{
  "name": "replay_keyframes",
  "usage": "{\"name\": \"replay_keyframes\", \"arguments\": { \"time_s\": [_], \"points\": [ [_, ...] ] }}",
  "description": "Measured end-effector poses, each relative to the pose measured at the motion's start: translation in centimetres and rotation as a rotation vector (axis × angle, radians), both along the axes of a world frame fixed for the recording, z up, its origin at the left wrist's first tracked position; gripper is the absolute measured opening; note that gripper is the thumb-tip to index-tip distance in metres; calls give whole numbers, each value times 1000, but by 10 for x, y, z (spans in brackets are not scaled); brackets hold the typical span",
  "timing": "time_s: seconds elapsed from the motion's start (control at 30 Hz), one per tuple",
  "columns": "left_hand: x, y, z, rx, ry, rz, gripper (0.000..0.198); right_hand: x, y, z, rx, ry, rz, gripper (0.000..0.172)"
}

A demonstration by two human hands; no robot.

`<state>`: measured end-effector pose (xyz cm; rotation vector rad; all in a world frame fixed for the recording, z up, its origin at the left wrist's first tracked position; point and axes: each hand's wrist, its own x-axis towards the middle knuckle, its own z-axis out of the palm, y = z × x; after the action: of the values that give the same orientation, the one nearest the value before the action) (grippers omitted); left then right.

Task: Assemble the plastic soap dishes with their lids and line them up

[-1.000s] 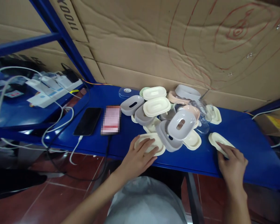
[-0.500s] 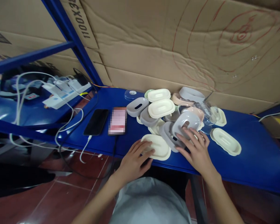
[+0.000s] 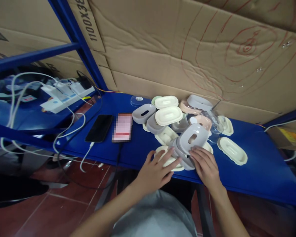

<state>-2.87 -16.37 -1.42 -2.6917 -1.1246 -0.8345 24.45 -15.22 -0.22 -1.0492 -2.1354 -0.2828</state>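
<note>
A heap of oval plastic soap-box parts in grey, cream and pink lies on the blue shelf [image 3: 261, 171]. My left hand [image 3: 156, 170] rests with fingers spread on a cream tray [image 3: 168, 159] at the shelf's front edge. My right hand [image 3: 206, 167] touches the underside of a grey box with a slot [image 3: 193, 139], which leans tilted on another grey part [image 3: 181, 154]. Apart from the heap, on the right, lies a single cream tray [image 3: 232, 150]. Neither hand has lifted anything.
A black phone [image 3: 99, 128] on a white cable and a second phone [image 3: 122, 127] lie left of the heap. Power strips [image 3: 66, 94] and tangled cables sit on the left shelf. Cardboard sheets [image 3: 177, 49] line the back. Below is a red tiled floor.
My right hand left the cream tray at the right and came in to the tilted grey box. My left hand stayed on the front cream tray and shifted slightly right.
</note>
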Motion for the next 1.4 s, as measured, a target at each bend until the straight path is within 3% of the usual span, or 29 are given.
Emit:
{"name": "replay_keyframes", "arguments": {
  "time_s": [0.17, 0.3, 0.37, 0.43, 0.6, 0.87, 0.97, 1.1, 1.17, 1.3, 1.4],
  "points": [
    [14, 9, 8, -7, 31, -50, 38, 12, -21, 6, 78, 123, -60, 47],
    [16, 13, 6, -22, 4, -72, 39, 38, -37, 11, 214, 466, -313, 18],
    [19, 13, 6, -21, -8, -74, 44, 47, -39, 8, 213, 568, -435, 12],
    [23, 13, 6, -18, -5, -79, 48, 51, -38, 1, 130, 474, -444, 17],
    [25, 14, 8, -10, 13, -83, 44, 52, -28, -13, -111, 10, -323, 33],
    [3, 11, 0, 2, -55, -89, 33, 85, -21, -6, -74, -60, -409, 28],
    [2, 11, -3, 13, -88, -85, 34, 60, -31, 1, -92, -37, -384, 32],
    [1, 11, -3, 23, -109, -76, 39, -6, -44, 6, -274, -126, -64, 49],
    [-2, 9, -4, 18, -123, -35, 42, -29, -45, 6, -305, -139, -5, 48],
    [-18, 1, -7, -84, -144, 83, 45, -31, -40, 1, -276, -66, -2, 39],
    [-31, -7, -12, -181, -212, 90, 48, -18, -38, -1, -277, 2, -12, 40]
  ]
}}
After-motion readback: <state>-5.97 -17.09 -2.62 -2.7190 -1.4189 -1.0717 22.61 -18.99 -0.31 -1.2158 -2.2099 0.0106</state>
